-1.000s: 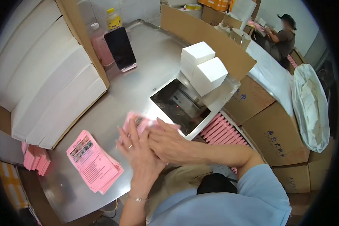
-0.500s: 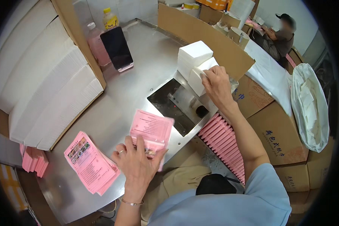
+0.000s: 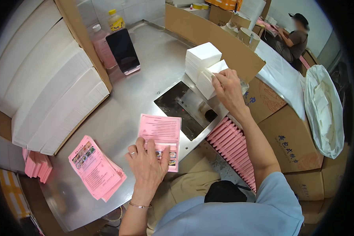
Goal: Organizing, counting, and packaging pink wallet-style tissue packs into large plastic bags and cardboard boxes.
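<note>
A pink printed paper wallet (image 3: 160, 128) lies unfolded on the steel table, with print on its upper part and small food pictures on its lower part. My left hand (image 3: 148, 167) rests on that lower part, fingers spread and pressing it down. To the upper right, my right hand (image 3: 229, 86) pinches the edge of some white folded tissues (image 3: 205, 83) at the front of a stack. Behind them stands a taller block of white tissues (image 3: 202, 59). Left of my left hand is a pile of similar pink wallets (image 3: 94, 167), slightly fanned.
A dark rectangular opening (image 3: 185, 110) is set in the table (image 3: 153, 59). At left stands a carton of white tissues (image 3: 55, 94); a phone (image 3: 123, 51) leans upright near bottles. Filled pink packs (image 3: 234, 149) line up below right, beside cartons (image 3: 287, 137). Another person (image 3: 295, 39) sits beyond.
The pink wallet now lies flatter and squarer, its lower pictures showing. My left hand has shifted slightly and its fingers have spread. My right hand stays at the tissues, pulling their edge a little.
</note>
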`<state>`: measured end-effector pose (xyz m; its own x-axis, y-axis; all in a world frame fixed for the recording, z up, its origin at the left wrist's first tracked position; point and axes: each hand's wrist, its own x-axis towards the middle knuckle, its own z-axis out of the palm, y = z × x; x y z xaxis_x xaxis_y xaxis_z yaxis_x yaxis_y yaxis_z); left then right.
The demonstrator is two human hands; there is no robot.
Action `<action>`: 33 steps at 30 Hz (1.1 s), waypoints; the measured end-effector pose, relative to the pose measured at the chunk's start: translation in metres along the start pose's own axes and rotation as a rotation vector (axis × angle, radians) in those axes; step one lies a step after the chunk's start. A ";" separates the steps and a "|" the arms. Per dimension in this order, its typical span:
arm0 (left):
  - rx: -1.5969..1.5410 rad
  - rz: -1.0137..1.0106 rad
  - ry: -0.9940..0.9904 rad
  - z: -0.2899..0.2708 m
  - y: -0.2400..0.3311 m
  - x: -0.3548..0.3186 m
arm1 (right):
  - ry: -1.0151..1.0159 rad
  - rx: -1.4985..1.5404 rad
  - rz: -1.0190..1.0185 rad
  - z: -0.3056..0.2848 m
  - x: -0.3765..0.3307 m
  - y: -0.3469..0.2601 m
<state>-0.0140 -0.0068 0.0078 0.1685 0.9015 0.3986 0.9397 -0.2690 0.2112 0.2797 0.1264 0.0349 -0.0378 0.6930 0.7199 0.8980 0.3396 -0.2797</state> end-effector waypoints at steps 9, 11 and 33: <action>-0.092 0.062 0.013 0.005 -0.002 -0.001 | 0.050 -0.116 -0.072 -0.003 -0.002 0.002; -0.156 0.117 -0.020 0.005 -0.004 -0.003 | 0.069 -0.112 -0.171 0.000 -0.006 -0.011; -0.145 -0.155 0.289 -0.067 -0.071 -0.044 | -0.497 -0.141 -0.187 -0.002 -0.019 -0.082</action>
<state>-0.1079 -0.0501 0.0348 -0.0831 0.8079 0.5834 0.8919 -0.2009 0.4052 0.2077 0.0844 0.0451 -0.3742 0.8576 0.3527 0.9049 0.4209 -0.0635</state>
